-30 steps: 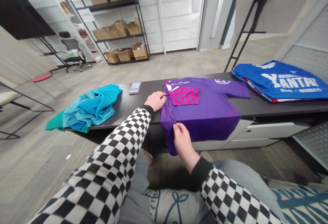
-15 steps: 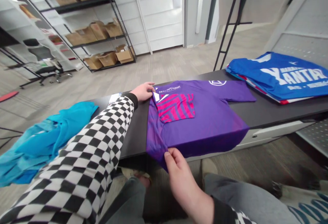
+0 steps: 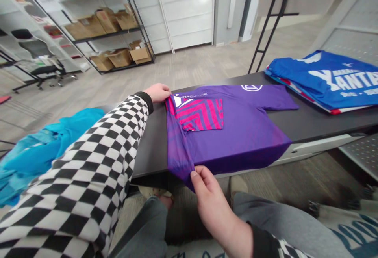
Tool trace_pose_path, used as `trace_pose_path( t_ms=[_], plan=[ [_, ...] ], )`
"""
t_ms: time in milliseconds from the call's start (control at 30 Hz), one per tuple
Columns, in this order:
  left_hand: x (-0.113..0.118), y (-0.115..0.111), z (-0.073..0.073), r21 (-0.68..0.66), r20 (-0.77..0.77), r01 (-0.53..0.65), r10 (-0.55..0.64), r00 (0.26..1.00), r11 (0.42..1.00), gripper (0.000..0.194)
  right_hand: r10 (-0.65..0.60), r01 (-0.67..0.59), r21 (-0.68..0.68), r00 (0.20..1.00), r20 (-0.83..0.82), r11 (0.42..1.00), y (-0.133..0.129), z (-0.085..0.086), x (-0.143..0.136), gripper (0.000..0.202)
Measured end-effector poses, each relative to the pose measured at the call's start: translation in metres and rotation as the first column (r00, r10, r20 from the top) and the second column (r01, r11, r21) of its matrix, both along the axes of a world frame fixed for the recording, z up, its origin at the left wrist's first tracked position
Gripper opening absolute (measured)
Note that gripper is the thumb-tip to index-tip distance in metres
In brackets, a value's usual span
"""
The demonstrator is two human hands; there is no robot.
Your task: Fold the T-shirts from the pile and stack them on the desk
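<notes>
A purple shirt (image 3: 236,128) lies across the dark tabletop, its left side folded inward and its lower edge hanging over the front of the table. On the folded part a sleeve with pink stripes (image 3: 203,114) lies flat. My left hand (image 3: 158,92) is closed on the shirt's upper left corner, fingertips pinching the cloth. Below, my right hand (image 3: 208,187) pinches the lower left hem between thumb and fingers at the table's front edge. The other sleeve points right, near a white round logo.
Blue shirts (image 3: 333,80) are stacked at the table's right end. A turquoise cloth heap (image 3: 50,143) is at the left, beyond my left sleeve. The dark table (image 3: 307,124) has a white front rail. Shelves with cardboard boxes (image 3: 118,58) stand behind.
My left hand has closed on the shirt's upper left corner and drawn it slightly left, and the striped sleeve lies flatter. My right hand keeps its pinch on the hem. The view has shifted a little.
</notes>
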State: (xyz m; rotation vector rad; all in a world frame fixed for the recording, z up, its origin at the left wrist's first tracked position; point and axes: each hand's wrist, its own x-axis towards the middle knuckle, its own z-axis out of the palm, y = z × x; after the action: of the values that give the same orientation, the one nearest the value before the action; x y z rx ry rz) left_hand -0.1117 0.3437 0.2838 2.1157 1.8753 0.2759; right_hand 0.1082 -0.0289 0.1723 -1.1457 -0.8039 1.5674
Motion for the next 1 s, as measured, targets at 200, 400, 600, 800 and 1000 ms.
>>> trace_pose_path(
  t_ms=[200,400,600,800,1000],
  plan=[
    [-0.007,0.0,-0.012,0.054,-0.109,0.062,-0.055,0.993,0.997,0.026,-0.001,0.0,0.032,1.0,0.027,0.999,0.002,-0.001,0.001,0.047],
    [-0.005,-0.002,-0.017,-0.007,-0.022,0.083,-0.083,0.996,0.997,0.023,-0.001,-0.001,0.049,0.999,0.04,0.999,0.001,-0.002,0.001,0.045],
    [-0.008,-0.001,-0.021,-0.026,0.075,0.08,-0.078,0.994,0.996,0.052,0.008,-0.006,0.048,0.999,-0.033,0.999,0.001,-0.008,-0.005,0.042],
    [0.007,-0.025,-0.03,0.286,-0.07,-0.007,0.028,0.997,0.958,0.054,0.007,-0.007,0.007,1.0,0.027,1.0,0.011,-0.022,-0.01,0.037],
    [0.019,-0.088,-0.051,0.351,-0.127,0.052,-0.007,0.992,0.935,0.054,0.029,-0.038,0.046,0.985,0.173,0.998,0.015,-0.031,-0.006,0.031]
  ],
)
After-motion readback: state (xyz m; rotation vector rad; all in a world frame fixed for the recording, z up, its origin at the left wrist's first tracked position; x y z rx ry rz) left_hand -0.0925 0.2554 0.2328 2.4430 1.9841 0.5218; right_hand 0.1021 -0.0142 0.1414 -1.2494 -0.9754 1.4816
